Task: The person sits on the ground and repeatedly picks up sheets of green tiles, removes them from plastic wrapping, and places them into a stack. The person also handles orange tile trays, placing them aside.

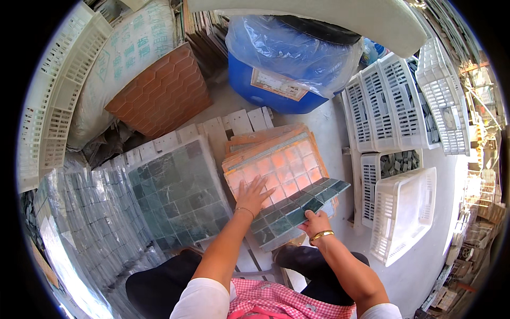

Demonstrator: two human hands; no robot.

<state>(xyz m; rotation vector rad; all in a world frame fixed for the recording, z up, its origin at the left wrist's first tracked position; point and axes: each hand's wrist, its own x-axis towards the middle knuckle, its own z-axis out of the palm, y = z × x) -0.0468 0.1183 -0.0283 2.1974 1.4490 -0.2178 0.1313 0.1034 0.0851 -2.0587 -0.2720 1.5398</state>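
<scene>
Landmark: the stack of pinkish-orange, square-tiled mosaic sheets (287, 165) in front of the worker. From where I stand, the job appears part-way through one sheet. A dark green, square-tiled stone mosaic sheet (290, 208) lies tilted across the near end of the landmark.

Hands: the left hand (253, 195) is spread flat on the landmark's top sheet and grasps nothing. The right hand (317, 223) grips the near edge of the green sheet, thumb uppermost.

Done, as judged from the layout: left of the landmark, a flat pile of dark green mosaic sheets (183, 186) lies set down; beyond that pile stand bundles of tiles wrapped in clear plastic (93, 223).

Left: the gripped sheet is neither flat nor released, so its placement seems incomplete. The number of sheets outstanding cannot be told
</scene>
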